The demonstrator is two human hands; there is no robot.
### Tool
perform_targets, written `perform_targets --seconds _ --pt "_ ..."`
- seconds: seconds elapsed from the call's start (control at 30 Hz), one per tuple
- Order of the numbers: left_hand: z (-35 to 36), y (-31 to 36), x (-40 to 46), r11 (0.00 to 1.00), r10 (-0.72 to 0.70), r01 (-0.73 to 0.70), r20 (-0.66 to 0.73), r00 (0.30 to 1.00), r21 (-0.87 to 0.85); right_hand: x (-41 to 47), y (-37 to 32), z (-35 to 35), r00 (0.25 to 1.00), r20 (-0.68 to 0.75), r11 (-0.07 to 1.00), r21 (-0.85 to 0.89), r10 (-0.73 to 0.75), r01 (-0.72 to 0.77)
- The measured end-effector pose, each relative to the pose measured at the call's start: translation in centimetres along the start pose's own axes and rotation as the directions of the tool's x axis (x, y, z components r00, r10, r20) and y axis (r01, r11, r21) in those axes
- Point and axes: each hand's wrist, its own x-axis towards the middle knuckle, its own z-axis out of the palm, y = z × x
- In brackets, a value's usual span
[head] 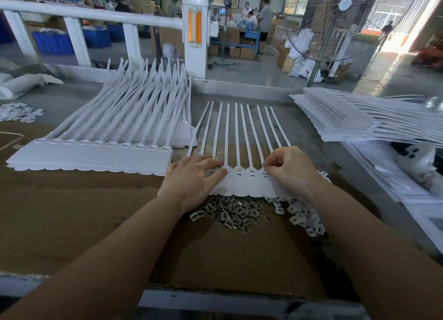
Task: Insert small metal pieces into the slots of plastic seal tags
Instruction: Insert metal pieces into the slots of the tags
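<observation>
A joined strip of white plastic seal tags lies flat on the brown cardboard, its long tails fanning away from me. My left hand lies on the strip's left end, fingers reaching to a tag head. My right hand has thumb and forefinger pinched together over a slot at the strip's right end; whatever is between them is too small to see. A pile of small metal pieces lies just below the strip, with white plastic caps to its right.
A stack of tag strips leans against the white railing at left. Another flat stack of strips sits at right. Loose white caps lie far left. A standing fan and workers are beyond the table.
</observation>
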Motion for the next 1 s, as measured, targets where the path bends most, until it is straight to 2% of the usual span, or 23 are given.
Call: perform_targets --seconds 0.27,0.43,0.67,0.8,1.0 --pt "-0.1 0.1 -0.1 1.0 0.003 -0.003 0.013 1.0 0.011 0.5 -0.1 -0.4 0.994 0.087 0.998 -0.015 0.059 -0.058" --pt "-0.1 0.0 -0.2 1.0 0.007 -0.007 0.009 1.0 0.007 0.4 -0.1 -0.1 0.998 0.058 0.998 -0.066 0.004 0.0" --pt "0.0 0.0 -0.1 1.0 0.002 -0.002 0.001 1.0 -0.009 -1.1 0.2 0.4 0.993 -0.07 0.991 -0.103 -0.093 0.085" --pt "0.1 0.0 -0.1 1.0 0.004 -0.004 -0.005 1.0 -0.008 -1.8 0.7 0.5 0.982 -0.051 0.967 -0.187 -0.183 0.17" --pt "0.0 -0.1 0.0 1.0 0.007 -0.007 -0.003 1.0 -0.001 -2.1 1.0 0.4 0.974 -0.007 0.943 -0.251 -0.226 0.217"
